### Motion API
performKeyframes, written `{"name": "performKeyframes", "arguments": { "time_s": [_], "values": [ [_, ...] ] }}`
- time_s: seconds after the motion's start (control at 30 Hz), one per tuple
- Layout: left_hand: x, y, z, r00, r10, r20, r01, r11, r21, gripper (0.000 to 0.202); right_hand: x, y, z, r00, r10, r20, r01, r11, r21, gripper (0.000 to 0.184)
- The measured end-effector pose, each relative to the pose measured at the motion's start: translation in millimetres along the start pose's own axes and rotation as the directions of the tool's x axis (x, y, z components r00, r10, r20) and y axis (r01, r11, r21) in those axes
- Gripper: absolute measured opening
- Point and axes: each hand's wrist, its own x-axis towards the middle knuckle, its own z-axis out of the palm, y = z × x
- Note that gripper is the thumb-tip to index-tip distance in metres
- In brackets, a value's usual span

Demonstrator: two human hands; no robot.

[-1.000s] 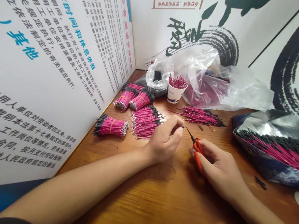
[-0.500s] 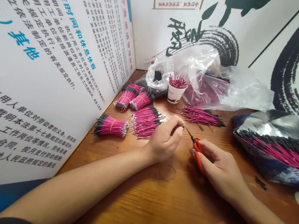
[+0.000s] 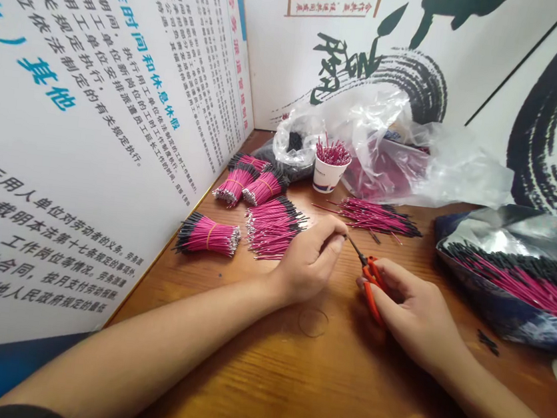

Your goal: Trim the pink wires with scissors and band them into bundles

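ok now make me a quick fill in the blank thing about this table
1. The orange-handled scissors are in the person's ____ hand.
2. The paper cup holding pink wires has its opening facing ____.
3. The nearest banded bundle has its black ends toward the person's ____.

Missing words: right; up; left.

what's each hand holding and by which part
The right hand holds scissors by the orange handles; the left hand pinches a small dark thing, which part is unclear.
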Motion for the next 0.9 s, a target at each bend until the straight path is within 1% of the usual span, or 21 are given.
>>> {"name": "performKeyframes", "arguments": {
  "time_s": [0.27, 0.5, 0.73, 0.9],
  "values": [
    [-0.4, -0.2, -0.4, 0.999, -0.032, 0.001, 0.032, 0.999, -0.041, 0.011, -1.5, 0.6, 0.4, 1.000, 0.018, 0.021, -0.018, 1.000, 0.015, 0.023],
    [-0.2, -0.7, -0.5, 0.999, -0.051, -0.004, 0.051, 0.998, -0.032, 0.012, 0.4, 1.0, 0.6, 1.000, 0.019, 0.024, -0.019, 1.000, 0.014, 0.024],
    [-0.5, -1.0, -0.6, 0.998, -0.056, -0.006, 0.055, 0.997, -0.051, 0.012, -0.9, 3.0, -0.5, 0.999, 0.027, 0.036, -0.029, 0.998, 0.054, 0.025],
    [0.0, 0.0, -0.8, 0.998, -0.065, 0.000, 0.065, 0.996, -0.058, 0.011, -1.3, 2.5, -0.3, 0.999, 0.038, 0.027, -0.039, 0.999, 0.038, 0.025]
  ]
}}
